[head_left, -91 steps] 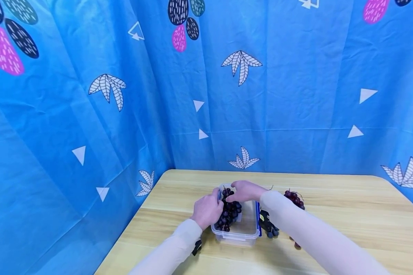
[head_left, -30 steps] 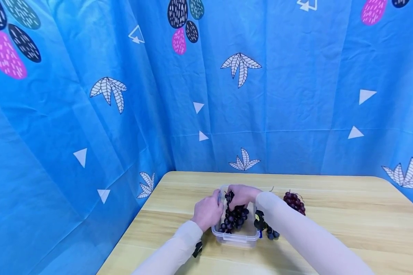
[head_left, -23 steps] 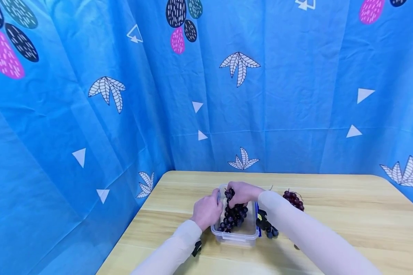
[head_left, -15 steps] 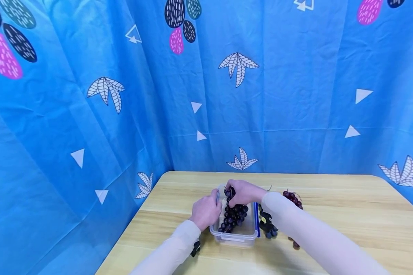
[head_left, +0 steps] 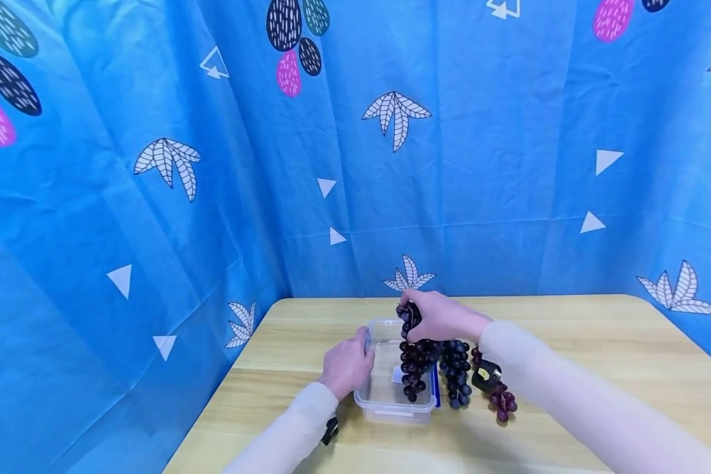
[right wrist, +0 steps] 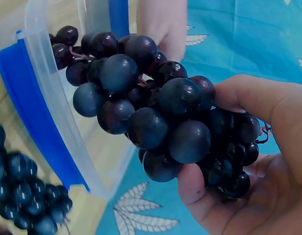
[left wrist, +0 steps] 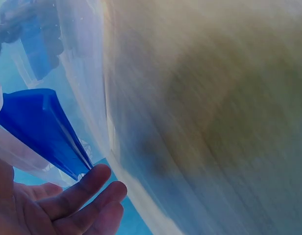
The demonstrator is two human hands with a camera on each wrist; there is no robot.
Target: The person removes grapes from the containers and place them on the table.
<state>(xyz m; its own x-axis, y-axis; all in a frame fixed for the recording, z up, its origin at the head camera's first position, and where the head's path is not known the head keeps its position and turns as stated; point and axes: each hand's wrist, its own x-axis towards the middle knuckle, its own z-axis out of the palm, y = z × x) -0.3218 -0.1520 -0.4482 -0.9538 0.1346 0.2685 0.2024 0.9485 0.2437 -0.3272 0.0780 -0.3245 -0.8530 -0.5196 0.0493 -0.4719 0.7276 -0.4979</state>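
My right hand (head_left: 444,316) grips a bunch of dark grapes (head_left: 413,368) by its upper part, above the right side of a clear plastic container (head_left: 391,416). In the right wrist view, thumb and fingers close round one end of the bunch (right wrist: 146,127); its other end reaches past the container's wall (right wrist: 43,73). My left hand (head_left: 346,367) holds the container's left side. In the left wrist view, its fingertips touch a blue latch flap (left wrist: 40,127); a finger or thumb shows faintly through the plastic. The container's floor shows, with a white label on it.
Another bunch of dark grapes (head_left: 455,372) lies just right of the container, beside its right blue flap (head_left: 436,385). Farther right are red grapes (head_left: 502,401), partly hidden by the right wrist's black camera (head_left: 487,376). A blue patterned curtain (head_left: 498,164) stands behind the wooden table (head_left: 569,329).
My right hand first reached into the container and took hold of the dark grapes there. It has since raised them up and to the right. My left hand stays on the container's left side.
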